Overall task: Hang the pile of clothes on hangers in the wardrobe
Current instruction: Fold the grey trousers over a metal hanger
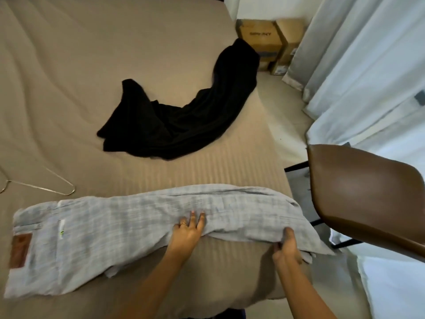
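We see the left hand point(189, 230) lying flat, fingers straight, on the pale jeans point(115, 229). At its four o'clock, the right hand point(286, 248) seemingly pinches their edge.

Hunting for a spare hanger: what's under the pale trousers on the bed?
Only the tan bedsheet shows around the pale trousers; anything beneath them is covered. The left hand presses on top, the right hand grips their near edge. One wire hanger lies apart.
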Motion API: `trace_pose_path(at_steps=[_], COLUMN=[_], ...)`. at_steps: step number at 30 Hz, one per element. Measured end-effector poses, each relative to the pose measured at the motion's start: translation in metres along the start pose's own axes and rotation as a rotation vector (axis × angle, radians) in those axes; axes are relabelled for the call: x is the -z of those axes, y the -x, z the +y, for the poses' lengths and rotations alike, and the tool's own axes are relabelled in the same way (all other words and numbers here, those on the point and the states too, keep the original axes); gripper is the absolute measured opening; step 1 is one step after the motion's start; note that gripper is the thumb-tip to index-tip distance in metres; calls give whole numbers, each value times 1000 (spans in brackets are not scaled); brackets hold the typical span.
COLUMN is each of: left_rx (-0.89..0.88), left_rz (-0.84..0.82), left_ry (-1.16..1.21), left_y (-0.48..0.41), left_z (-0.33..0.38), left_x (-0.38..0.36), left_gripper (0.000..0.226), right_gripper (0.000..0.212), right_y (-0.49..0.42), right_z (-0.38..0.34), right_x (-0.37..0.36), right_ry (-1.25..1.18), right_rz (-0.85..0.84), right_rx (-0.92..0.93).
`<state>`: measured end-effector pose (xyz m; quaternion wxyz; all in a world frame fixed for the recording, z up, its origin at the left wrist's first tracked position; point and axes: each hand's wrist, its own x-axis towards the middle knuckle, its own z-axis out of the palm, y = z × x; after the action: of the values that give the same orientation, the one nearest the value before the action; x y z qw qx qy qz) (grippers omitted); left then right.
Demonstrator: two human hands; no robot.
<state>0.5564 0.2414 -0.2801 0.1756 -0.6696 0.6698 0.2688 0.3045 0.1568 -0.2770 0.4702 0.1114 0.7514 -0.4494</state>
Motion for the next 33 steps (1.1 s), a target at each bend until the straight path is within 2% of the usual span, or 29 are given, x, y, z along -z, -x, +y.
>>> trace_pose_path(at_steps=[3, 5, 8, 10, 13, 15, 17, 18, 20, 23, 25, 26, 27, 28, 30, 31, 33], left_rx=[-10, 23, 62, 107, 244, 303, 231, 160, 57, -67, -7, 46, 84, 113, 153, 170, 230], left_rz=[204, 307, 426, 511, 433, 299, 305, 344, 408, 423, 446, 403, 332, 258, 187, 197, 308], left_ry=[-92, -119, -105, -115, -136, -80, -24, 45, 340, 841, 1215, 1390, 1545, 1658, 1681, 1614, 1428], left_y=[4, 13, 36, 52, 49, 34, 17, 10, -7, -24, -38, -45, -53, -61, -74, -79, -88], left_z=[-16, -32, -60, -70, -65, -45, -12, 5, 38, 83, 112, 125, 137, 148, 164, 170, 173], left_x=[1, 0, -17, -29, -31, -19, -2, 9, 29, 64, 83, 93, 102, 109, 122, 126, 128], left_gripper=[51, 49, 40, 36, 33, 62, 86, 88, 79, 43, 24, 20, 23, 37, 69, 71, 44], right_gripper=[69, 75, 51, 38, 34, 33, 31, 28, 26, 27, 22, 18, 15, 17, 29, 29, 31], right_y=[-9, -9, -10, -10, -9, -16, -23, -26, -30, -24, -14, -8, -3, 1, 8, 11, 11], right_z=[-22, -37, -61, -77, -86, -84, -85, -86, -88, -90, -87, -83, -79, -75, -69, -67, -66], right_x=[-2, -12, -33, -47, -61, -62, -60, -59, -56, -54, -55, -56, -56, -56, -53, -51, -47], right_ry=[-43, -78, -173, -172, 60, 168, 167, 155, 131, 128, 234, 316, 383, 434, 491, 502, 535], right_rz=[-378, -518, -644, -679, -573, -470, -467, -482, -499, -610, -713, -755, -809, -875, -1018, -1069, -1133], right_rx=[36, 5, -4, 40, 67, 52, 50, 50, 84, 131, 176, 212, 256, 298, 338, 336, 360])
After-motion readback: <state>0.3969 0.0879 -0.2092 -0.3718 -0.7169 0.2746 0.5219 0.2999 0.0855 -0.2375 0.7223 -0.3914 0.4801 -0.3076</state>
